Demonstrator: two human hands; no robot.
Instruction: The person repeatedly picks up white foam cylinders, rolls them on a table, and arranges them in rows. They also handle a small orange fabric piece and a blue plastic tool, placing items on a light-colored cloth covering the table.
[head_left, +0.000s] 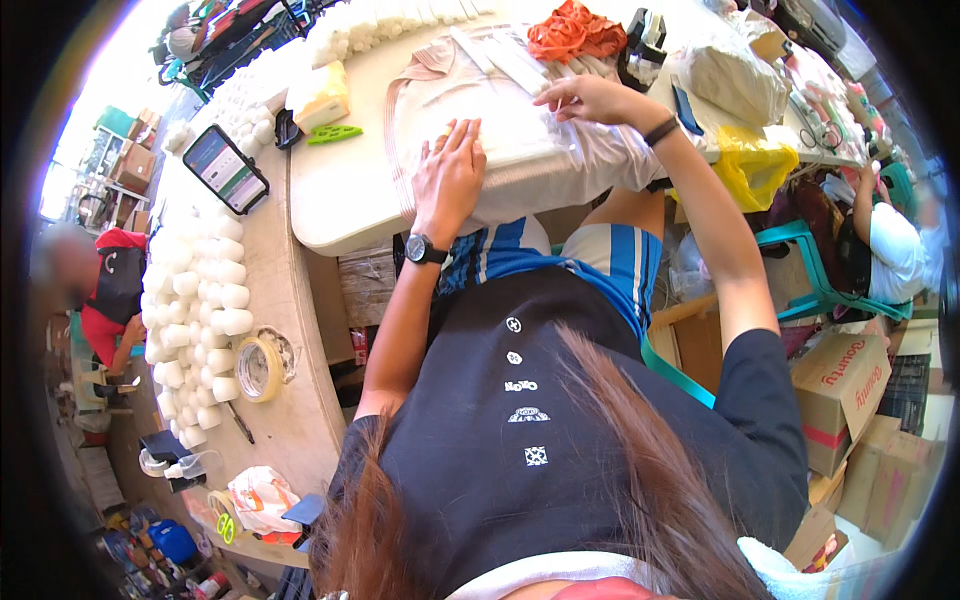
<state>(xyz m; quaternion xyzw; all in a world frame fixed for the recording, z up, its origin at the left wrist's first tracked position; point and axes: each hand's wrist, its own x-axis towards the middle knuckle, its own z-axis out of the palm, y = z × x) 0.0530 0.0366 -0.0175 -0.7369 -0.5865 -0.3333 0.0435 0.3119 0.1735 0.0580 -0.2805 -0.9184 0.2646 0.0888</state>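
Note:
A cream folded garment (520,140) lies on a white table (340,190) in front of me. My left hand (450,175) rests flat on its near part, fingers spread, a black watch on the wrist. My right hand (590,98) presses fingertips on the garment's far right edge, a dark band on the wrist. Neither hand grips anything that I can see. A clear flat strip (505,58) lies across the garment's top.
A phone (226,168), a yellow block (320,95), a green clip (335,133), an orange cloth (575,32) and a tape dispenser (642,45) lie nearby. White rolls (200,300) and a tape roll (258,368) cover the left bench. Cardboard boxes (845,400) stand right; other people sit at both sides.

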